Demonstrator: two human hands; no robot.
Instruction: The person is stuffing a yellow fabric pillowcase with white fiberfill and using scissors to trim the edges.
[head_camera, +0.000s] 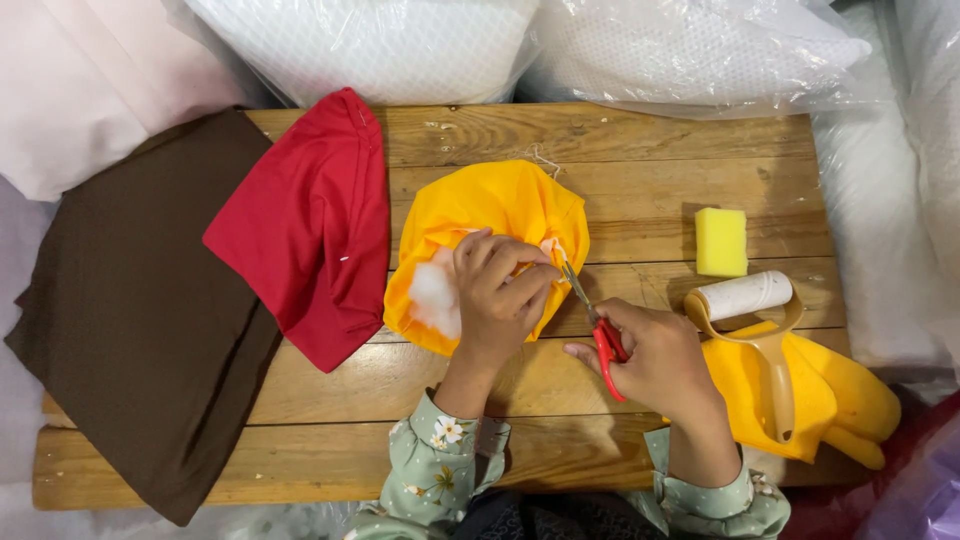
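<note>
left hand (497, 292) fingers curled, pinching, right hand (655, 357) grip closed, wrists bent inward

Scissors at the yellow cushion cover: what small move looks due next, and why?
Probably closing the blades for one short snip. The right hand holds the red-handled scissors with their tips right at the gathered opening of the yellow cushion cover, where the left hand pinches the fabric. White stuffing shows beside that pinch, so the cut should stay shallow.
</note>
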